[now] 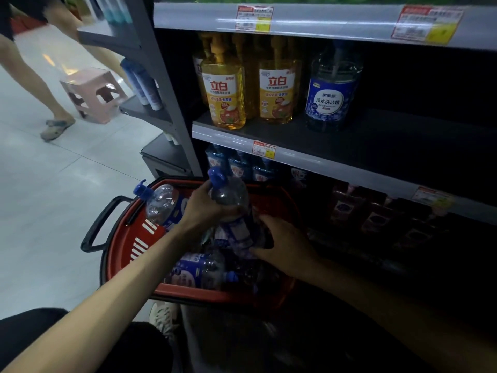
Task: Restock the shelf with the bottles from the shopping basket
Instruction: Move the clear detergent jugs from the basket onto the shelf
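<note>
A red shopping basket (126, 238) with a black handle stands on the floor before the shelf. A clear bottle with a blue pump cap and blue label (231, 200) is held upright over the basket. My left hand (203, 208) grips its upper body near the neck. My right hand (285, 243) holds its lower part from the right. More bottles of the same kind lie in the basket, one at the far left (161, 203) and one at the near side (199, 269). One matching blue bottle (332, 87) stands on the middle shelf (376, 141).
Two yellow dish-soap bottles (226, 87) stand left of the blue one on the middle shelf; the shelf to its right is bare and dark. The lower shelf holds blue bottles and dark pouches. A pink stool (94, 92) and a walking person's legs (56, 114) are on the left.
</note>
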The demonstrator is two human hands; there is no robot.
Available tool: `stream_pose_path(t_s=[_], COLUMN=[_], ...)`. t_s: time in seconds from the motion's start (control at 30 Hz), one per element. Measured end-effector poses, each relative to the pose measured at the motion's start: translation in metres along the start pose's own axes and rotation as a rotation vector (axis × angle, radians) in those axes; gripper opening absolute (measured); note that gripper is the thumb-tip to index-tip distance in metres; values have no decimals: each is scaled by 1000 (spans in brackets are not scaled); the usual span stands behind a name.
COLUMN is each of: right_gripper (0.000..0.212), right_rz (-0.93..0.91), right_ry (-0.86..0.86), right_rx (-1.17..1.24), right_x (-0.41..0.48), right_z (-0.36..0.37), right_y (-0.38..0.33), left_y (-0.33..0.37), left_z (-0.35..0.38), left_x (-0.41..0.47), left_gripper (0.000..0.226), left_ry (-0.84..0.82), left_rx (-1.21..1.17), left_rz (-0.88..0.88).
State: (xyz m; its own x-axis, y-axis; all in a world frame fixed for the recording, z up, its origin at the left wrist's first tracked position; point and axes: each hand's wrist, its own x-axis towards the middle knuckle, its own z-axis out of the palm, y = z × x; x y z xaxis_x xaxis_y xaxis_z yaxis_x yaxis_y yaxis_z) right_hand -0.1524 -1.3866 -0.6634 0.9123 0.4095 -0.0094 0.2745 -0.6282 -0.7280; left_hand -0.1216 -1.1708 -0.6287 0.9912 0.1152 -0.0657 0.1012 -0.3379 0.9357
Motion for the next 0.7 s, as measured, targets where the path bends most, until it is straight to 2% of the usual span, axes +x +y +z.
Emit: stream_pose_path(t_s=[0.07, 0.17, 0.33, 0.4, 0.47, 0.57, 0.7], right_gripper=[74, 95, 115, 118, 112, 98, 88], right_rz=[-67, -136, -97, -64, -21, 50, 29], right_ry=[101, 238, 339, 386, 405, 262, -2], right_rx=[34, -100, -248, -275, -199, 112, 485], right_x=[4, 13, 19, 20, 24, 37, 48], right_z=[1, 1, -4, -5, -14, -44, -77], right_y=[-8, -12, -26, -36, -41, -33, -22], left_y=[23, 49, 72, 77, 81, 86, 93], left_z=[-4, -9, -11, -10, -9, -10, -15], left_x=[-1, -6, -11, -11, -10, -7, -5], left_gripper=[59, 50, 46, 44, 44, 48, 53], left_ry=[10, 41, 86, 63, 26, -46, -133], left_rx=[-69, -174, -302, -332, -350, -342, -340], left_rz=[20, 50, 16, 8, 4, 4, 36])
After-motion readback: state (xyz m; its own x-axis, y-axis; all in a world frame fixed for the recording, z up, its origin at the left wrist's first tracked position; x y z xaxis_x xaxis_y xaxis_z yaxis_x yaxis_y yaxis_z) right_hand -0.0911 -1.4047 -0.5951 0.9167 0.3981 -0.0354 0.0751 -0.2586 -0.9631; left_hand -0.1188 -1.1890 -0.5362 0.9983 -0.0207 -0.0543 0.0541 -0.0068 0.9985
